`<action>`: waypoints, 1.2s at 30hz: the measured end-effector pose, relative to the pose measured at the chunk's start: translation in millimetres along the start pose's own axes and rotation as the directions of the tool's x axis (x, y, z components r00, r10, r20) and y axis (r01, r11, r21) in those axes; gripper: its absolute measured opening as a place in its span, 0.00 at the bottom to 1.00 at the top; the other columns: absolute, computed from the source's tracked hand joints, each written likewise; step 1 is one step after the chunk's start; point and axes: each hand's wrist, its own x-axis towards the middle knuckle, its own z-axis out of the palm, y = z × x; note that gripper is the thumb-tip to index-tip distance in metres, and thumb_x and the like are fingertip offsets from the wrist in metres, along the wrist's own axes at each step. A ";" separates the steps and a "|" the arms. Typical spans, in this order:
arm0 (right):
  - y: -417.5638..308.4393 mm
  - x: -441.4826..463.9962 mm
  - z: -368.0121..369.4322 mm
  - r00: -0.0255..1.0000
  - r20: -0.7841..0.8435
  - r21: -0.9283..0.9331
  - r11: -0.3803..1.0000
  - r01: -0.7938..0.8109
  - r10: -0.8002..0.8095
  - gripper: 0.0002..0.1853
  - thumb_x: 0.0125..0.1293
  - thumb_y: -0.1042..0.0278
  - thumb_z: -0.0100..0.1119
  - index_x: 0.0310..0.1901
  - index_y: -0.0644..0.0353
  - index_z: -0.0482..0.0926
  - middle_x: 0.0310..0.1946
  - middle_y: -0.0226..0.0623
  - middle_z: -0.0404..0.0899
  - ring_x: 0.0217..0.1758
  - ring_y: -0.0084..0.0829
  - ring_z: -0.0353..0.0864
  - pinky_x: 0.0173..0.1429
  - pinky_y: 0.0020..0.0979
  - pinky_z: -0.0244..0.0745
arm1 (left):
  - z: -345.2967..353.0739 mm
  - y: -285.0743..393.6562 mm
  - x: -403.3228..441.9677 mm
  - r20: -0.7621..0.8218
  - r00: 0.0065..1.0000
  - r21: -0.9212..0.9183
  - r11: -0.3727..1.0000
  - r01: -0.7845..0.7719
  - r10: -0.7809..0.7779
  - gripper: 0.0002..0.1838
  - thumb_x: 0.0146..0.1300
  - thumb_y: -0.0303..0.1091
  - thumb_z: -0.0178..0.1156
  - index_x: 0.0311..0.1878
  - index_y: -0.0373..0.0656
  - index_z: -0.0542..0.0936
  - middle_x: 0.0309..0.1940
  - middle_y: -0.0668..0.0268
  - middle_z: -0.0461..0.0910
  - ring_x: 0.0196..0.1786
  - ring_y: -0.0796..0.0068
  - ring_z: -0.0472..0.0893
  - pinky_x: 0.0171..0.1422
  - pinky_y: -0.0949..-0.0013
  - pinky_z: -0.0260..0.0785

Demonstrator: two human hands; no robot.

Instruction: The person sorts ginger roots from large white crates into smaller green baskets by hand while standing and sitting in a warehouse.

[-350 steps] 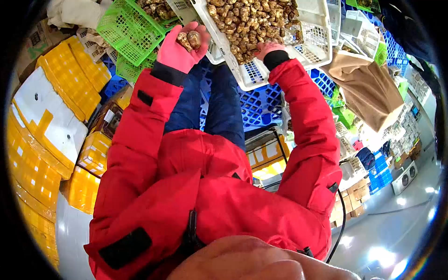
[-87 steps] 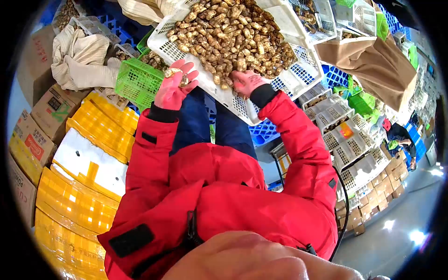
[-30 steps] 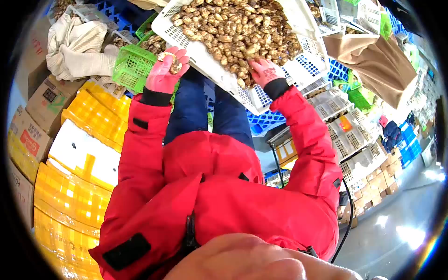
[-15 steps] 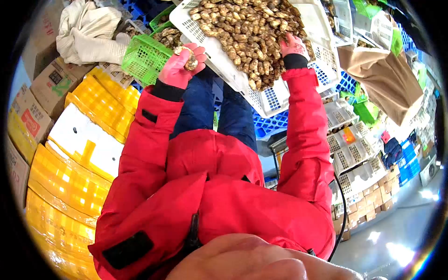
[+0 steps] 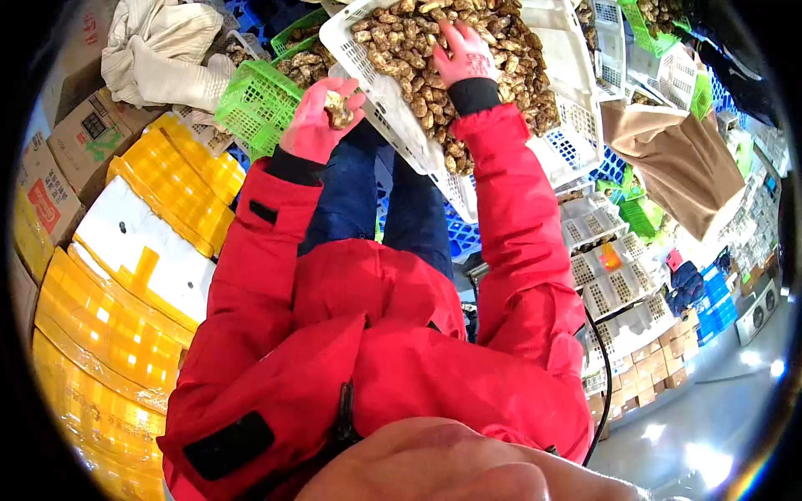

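My left hand (image 5: pixel 322 121) is raised beside the pile, fingers curled around a rough brown-and-cream lump (image 5: pixel 337 110); its exact kind is unclear. Many similar knobbly brown lumps (image 5: pixel 409 71) are heaped in a white perforated crate (image 5: pixel 344 40), with part of the heap beyond the top edge of the view. My right hand (image 5: pixel 466 57) lies over the middle of this heap with its fingers spread, touching the lumps. Red marks show on the back of that hand.
A green basket (image 5: pixel 257 102) stands left of the crate, below a pale cloth (image 5: pixel 159 50). Yellow-taped foam boxes (image 5: pixel 109 309) and cartons (image 5: pixel 93 138) are stacked at left. At right hang or lie a brown cloth (image 5: pixel 677 159) and stacked white crates (image 5: pixel 614 275).
My right hand has moved left from the heap's right edge onto its middle, its fingers spreading. My left hand still holds the lump, slightly turned. The whole view has shifted a little.
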 end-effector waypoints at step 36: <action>-25.9 30.3 1.0 0.951 0.136 0.018 0.960 0.279 -0.279 0.21 0.49 0.68 0.57 0.48 0.50 0.72 0.45 0.36 0.73 0.48 0.40 0.72 0.50 0.35 0.70 | -7.9 7.8 3.2 0.203 0.973 -0.329 0.928 0.175 -0.112 0.15 0.64 0.40 0.46 0.50 0.43 0.70 0.57 0.53 0.65 0.59 0.58 0.67 0.63 0.49 0.56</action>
